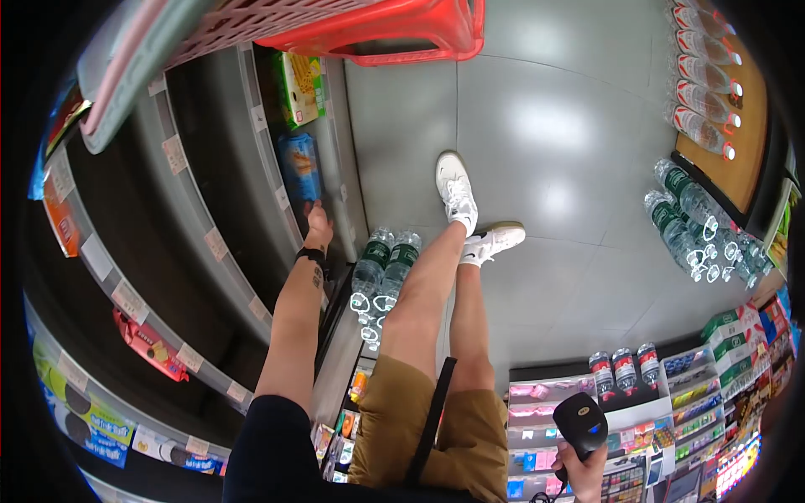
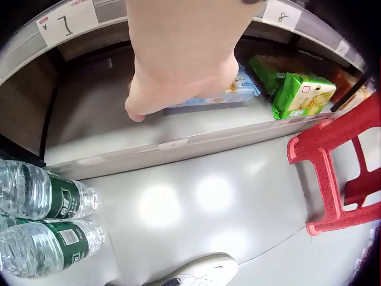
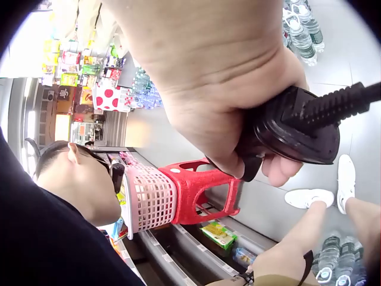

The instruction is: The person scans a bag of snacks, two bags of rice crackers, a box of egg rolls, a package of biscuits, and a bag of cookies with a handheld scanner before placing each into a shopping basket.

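On the lowest shelf, a blue package (image 1: 300, 168) (image 2: 239, 89) lies with my left hand (image 1: 319, 226) (image 2: 181, 77) at its near end. The fingertips reach the package in the head view; the wrist and palm cover part of it in the left wrist view. A green package (image 1: 302, 88) (image 2: 302, 95) is beside it. My right hand (image 1: 583, 471) (image 3: 232, 113) grips the handle of a black handheld scanner (image 1: 580, 423) (image 3: 292, 125), its cable running from the handle's base. The scanner's head is hidden in the right wrist view.
A red stool (image 1: 457, 33) (image 2: 326, 173) stands beyond the packages, with a pink basket (image 3: 152, 196) on it. Bottles (image 1: 371, 267) (image 2: 44, 196) stand on the floor near the shelf. More bottles (image 1: 667, 222) are across the aisle. A red package (image 1: 151, 345) lies on a higher shelf.
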`<state>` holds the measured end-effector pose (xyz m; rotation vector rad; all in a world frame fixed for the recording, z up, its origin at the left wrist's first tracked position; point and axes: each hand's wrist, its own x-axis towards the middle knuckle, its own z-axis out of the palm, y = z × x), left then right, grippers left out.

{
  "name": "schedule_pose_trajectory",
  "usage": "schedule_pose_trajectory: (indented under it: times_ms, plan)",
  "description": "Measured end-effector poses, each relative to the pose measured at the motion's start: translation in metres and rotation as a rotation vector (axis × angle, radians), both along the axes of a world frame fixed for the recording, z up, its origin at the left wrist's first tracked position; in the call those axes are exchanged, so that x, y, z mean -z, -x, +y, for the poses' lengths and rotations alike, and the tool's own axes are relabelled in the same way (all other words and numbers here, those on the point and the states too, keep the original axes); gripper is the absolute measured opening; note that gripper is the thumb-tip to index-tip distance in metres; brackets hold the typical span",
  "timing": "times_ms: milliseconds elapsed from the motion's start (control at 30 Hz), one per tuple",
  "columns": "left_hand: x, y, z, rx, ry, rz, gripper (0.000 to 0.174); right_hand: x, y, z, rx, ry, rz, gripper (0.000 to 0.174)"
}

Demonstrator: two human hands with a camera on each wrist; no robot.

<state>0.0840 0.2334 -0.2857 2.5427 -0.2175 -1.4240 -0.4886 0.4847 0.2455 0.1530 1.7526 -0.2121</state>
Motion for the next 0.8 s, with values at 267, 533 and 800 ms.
schedule_pose_trajectory:
  times_ms: [267,533,800]
  plan:
    - [0.046,-0.024,-0.01,-0.153,0.069,0.006,0.051,0.016,-0.017,0.008,0.051,-0.025,-0.025,0.015]
    - [0.043,-0.015,-0.026,-0.143,0.11,-0.002,0.046,0.011,-0.025,0.012,0.037,-0.071,0.013,0.01]
    - [0.054,-0.04,-0.019,-0.396,0.163,0.139,0.078,0.013,-0.033,0.013,0.043,-0.04,0.023,0.008]
